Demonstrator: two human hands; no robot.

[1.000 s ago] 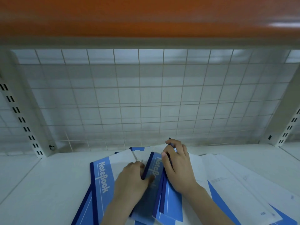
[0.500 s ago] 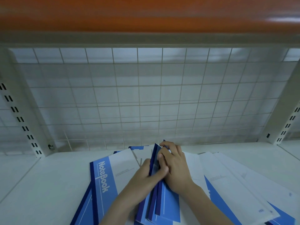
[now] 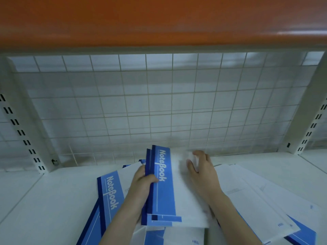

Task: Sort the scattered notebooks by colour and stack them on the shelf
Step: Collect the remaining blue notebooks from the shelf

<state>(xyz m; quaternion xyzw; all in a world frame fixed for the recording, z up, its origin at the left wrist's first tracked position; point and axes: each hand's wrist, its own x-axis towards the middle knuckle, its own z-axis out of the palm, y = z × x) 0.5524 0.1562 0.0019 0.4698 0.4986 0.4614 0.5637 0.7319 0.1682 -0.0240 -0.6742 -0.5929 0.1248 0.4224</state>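
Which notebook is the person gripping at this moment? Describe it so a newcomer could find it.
Start at the white shelf under the orange beam. In the middle of the scattered notebooks, the left hand grips a held bundle by its dark spine. It alone is lifted off the pile, "NoteBook" facing up, with the right hand on its white side.

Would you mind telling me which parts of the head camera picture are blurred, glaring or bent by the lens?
In the head view, the right hand and the white cover under it are smeared by motion, while the left hand gripping the blue notebooks stays fairly sharp; a soft glare streak sits on the orange beam; the wide lens bows the wire grid and splays the slotted uprights.
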